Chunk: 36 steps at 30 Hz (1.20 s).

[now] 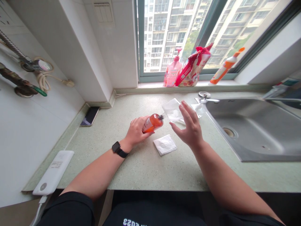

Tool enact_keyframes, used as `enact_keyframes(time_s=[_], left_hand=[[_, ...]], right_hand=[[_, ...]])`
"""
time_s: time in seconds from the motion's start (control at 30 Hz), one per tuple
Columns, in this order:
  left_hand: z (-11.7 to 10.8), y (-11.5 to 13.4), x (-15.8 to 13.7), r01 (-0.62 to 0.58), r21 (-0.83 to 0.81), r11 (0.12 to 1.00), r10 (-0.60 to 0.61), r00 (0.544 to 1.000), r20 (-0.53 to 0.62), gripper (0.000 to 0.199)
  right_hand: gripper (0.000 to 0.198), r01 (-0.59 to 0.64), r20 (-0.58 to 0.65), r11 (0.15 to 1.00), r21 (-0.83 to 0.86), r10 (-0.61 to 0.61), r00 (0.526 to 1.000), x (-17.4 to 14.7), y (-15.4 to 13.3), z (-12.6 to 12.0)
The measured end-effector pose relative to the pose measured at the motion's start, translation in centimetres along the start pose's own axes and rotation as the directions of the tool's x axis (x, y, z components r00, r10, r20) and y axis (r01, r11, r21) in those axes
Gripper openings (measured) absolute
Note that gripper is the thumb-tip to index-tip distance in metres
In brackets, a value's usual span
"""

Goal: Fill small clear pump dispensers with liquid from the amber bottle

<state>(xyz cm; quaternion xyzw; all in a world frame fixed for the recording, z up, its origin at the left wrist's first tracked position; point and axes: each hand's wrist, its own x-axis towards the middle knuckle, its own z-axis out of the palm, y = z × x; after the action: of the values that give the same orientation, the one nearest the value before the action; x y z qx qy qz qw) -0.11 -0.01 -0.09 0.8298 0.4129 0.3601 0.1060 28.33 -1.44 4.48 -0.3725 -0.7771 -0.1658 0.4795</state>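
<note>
My left hand [137, 130] is wrapped round a bottle of orange liquid [154, 123] with a pale label. The bottle is tilted, its dark ribbed neck pointing right toward my right hand. My right hand [190, 127] is raised just right of the neck, thumb and fingers apart, apparently holding nothing. Behind its fingertips shows a clear, see-through plastic piece [172, 110]; I cannot tell whether the hand touches it. A folded white tissue [165, 144] lies on the counter below the bottle. Beyond the right hand is another clear plastic item [199, 109], partly hidden.
A steel sink [258, 125] with a faucet [209, 100] is on the right. On the windowsill stand a pink pump bottle [172, 72], a red bag [194, 69] and an orange-white bottle [223, 70]. A phone [89, 116] and white power bank [53, 172] lie left.
</note>
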Motion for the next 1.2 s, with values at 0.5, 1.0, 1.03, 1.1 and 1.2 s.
enact_keyframes(time_s=[0.5,1.0,1.03,1.1,1.2], left_hand=[[-0.11,0.03,0.02,-0.014,-0.006,1.0,0.014,1.0,-0.003,0.075],[-0.04,-0.09,-0.04,-0.006,-0.009,1.0,0.006,1.0,-0.004,0.077],[-0.07,-0.05,-0.03,-0.005,-0.011,1.0,0.005,1.0,-0.002,0.077],[-0.12,0.01,0.0,-0.002,-0.013,1.0,0.002,1.0,-0.001,0.077],[-0.16,0.05,0.04,0.003,-0.012,1.0,-0.003,1.0,0.001,0.077]], right_hand=[[0.097,-0.042,-0.005,0.999,0.01,0.042,0.999,-0.11,-0.21,-0.03],[0.101,-0.051,-0.032,0.999,-0.006,0.051,0.998,-0.65,0.12,0.21],[0.099,-0.046,-0.035,0.999,-0.005,0.046,0.998,-0.6,0.07,0.18],[0.096,-0.041,-0.039,0.999,-0.003,0.041,0.998,-0.49,-0.04,0.15],[0.094,-0.054,-0.035,0.999,-0.004,0.053,0.998,-0.45,-0.19,0.15]])
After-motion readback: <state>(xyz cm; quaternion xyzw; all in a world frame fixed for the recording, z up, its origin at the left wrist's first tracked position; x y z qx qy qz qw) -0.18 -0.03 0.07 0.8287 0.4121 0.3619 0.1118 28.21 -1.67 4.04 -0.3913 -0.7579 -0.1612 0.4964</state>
